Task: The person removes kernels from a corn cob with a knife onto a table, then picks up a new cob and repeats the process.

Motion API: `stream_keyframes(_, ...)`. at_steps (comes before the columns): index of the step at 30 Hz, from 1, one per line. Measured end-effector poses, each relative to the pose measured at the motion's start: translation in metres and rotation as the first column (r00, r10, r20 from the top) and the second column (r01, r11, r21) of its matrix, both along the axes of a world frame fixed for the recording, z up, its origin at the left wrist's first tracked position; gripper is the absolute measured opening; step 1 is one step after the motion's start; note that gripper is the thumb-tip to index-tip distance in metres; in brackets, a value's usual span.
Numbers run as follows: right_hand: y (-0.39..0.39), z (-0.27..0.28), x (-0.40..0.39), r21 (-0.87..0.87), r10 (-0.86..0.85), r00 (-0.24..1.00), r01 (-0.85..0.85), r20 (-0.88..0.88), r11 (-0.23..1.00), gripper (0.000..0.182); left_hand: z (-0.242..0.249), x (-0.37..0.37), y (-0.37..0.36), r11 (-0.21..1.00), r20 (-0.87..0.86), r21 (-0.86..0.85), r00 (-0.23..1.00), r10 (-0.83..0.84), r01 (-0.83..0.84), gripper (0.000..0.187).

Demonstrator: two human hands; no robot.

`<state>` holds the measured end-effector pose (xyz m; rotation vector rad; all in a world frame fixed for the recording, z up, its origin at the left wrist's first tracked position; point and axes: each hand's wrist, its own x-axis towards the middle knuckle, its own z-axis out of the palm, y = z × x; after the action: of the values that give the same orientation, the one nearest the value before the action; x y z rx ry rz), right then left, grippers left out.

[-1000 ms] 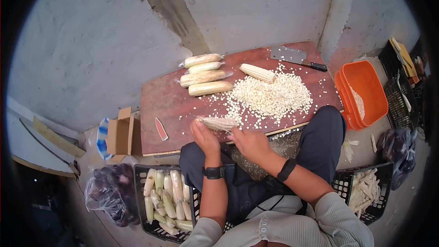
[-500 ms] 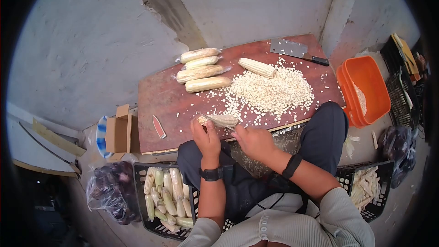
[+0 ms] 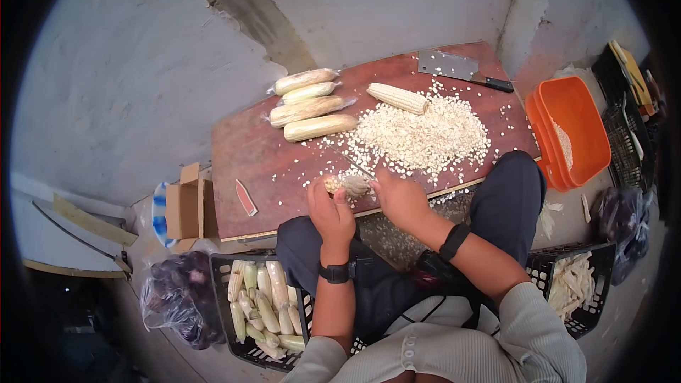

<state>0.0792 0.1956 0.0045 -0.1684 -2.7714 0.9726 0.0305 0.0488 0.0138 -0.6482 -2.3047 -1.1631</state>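
My left hand (image 3: 332,211) is closed around a partly stripped corn cob (image 3: 356,185) over the table's near edge. Just right of it, my right hand (image 3: 401,200) grips a small thin-bladed knife (image 3: 352,161), its blade pointing up and to the left above the cob; the handle is hidden in my fingers. Beyond both hands spreads a heap of pale corn kernels (image 3: 433,135). Another cob (image 3: 397,98) lies at the heap's far side. Several corn ears (image 3: 312,106), at least some in clear plastic, lie in a row to the left.
On the red table (image 3: 284,177) lie a cleaver (image 3: 454,68) at the back right and a red pointed blade or sheath (image 3: 245,197) at left. An orange bin (image 3: 589,149) stands at right. Black crates hold corn ears (image 3: 262,298) and pale cobs (image 3: 572,285) beside my legs.
The knife has swung up off the cob, its blade now pointing away toward the table. The cob has turned in my left hand, and both hands have shifted slightly right.
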Motion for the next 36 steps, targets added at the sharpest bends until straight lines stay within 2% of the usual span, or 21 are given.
stream_keyframes(1, 0.0, -0.002, 0.003, -0.05, -0.061, 0.998, 0.061, 0.011, 0.997, 0.026, -0.001, -0.002, -0.004, 0.999, 0.055, 0.032, 0.998, 0.006, -0.008, 0.039)
stream_keyframes(4, 0.003, 0.005, 0.008, -0.149, -0.065, 0.998, 0.067, 0.017, 0.987, 0.027, -0.008, -0.013, -0.013, 0.985, 0.215, 0.168, 0.977, 0.006, -0.043, 0.04)
stream_keyframes(7, -0.004, 0.013, 0.017, -0.153, 0.015, 0.996, -0.028, -0.083, 0.988, 0.027, -0.018, -0.015, -0.018, 0.968, 0.236, 0.241, 0.972, 0.016, -0.074, 0.038)
stream_keyframes(10, -0.017, 0.022, 0.021, -0.14, 0.094, 0.983, -0.116, -0.156, 0.983, 0.027, -0.029, -0.019, -0.02, 0.963, 0.09, 0.247, 0.992, 0.09, -0.11, 0.031)
stream_keyframes(13, -0.026, 0.013, 0.022, -0.11, 0.115, 0.979, -0.135, -0.169, 0.985, 0.027, -0.031, -0.016, -0.021, 0.963, 0.046, 0.237, 0.992, 0.117, -0.124, 0.03)
stream_keyframes(16, -0.026, 0.007, 0.026, -0.077, 0.13, 0.974, -0.146, -0.183, 0.986, 0.027, -0.026, -0.007, -0.024, 0.954, 0.189, 0.248, 0.974, 0.123, -0.169, 0.038)
stream_keyframes(19, -0.02, 0.008, 0.032, -0.031, 0.152, 0.978, -0.158, -0.144, 0.987, 0.026, -0.023, -0.001, -0.017, 0.855, 0.289, 0.489, 0.957, 0.027, -0.172, 0.038)
stream_keyframes(22, -0.01, -0.001, 0.034, 0.019, 0.181, 0.971, -0.181, -0.157, 0.983, 0.027, -0.027, -0.005, -0.023, 0.91, 0.247, 0.347, 0.958, 0.144, -0.226, 0.038)
stream_keyframes(25, -0.007, 0.003, 0.035, 0.045, 0.187, 0.972, -0.183, -0.141, 0.982, 0.029, -0.02, -0.009, -0.02, 0.956, 0.041, 0.228, 0.983, 0.181, -0.185, 0.031)
stream_keyframes(28, -0.015, 0.001, 0.029, 0.019, 0.163, 0.981, -0.162, -0.101, 0.987, 0.029, -0.008, -0.007, -0.016, 0.97, -0.025, 0.139, 0.978, 0.206, -0.201, 0.032)
stream_keyframes(31, -0.025, 0.014, 0.023, -0.061, 0.136, 0.988, -0.141, -0.07, 0.988, 0.028, -0.009, -0.008, -0.017, 0.971, -0.019, 0.084, 0.974, 0.226, -0.223, 0.033)
stream_keyframes(34, -0.033, 0.02, 0.015, -0.083, 0.122, 0.993, -0.122, -0.005, 0.989, 0.028, -0.003, -0.003, -0.017, 0.971, 0.065, 0.11, 0.976, 0.208, -0.215, 0.037)
stream_keyframes(36, -0.034, 0.029, 0.01, -0.138, 0.119, 0.992, -0.112, 0.043, 0.984, 0.029, -0.007, -0.007, -0.017, 0.968, 0.0, 0.109, 0.974, 0.228, -0.227, 0.033)
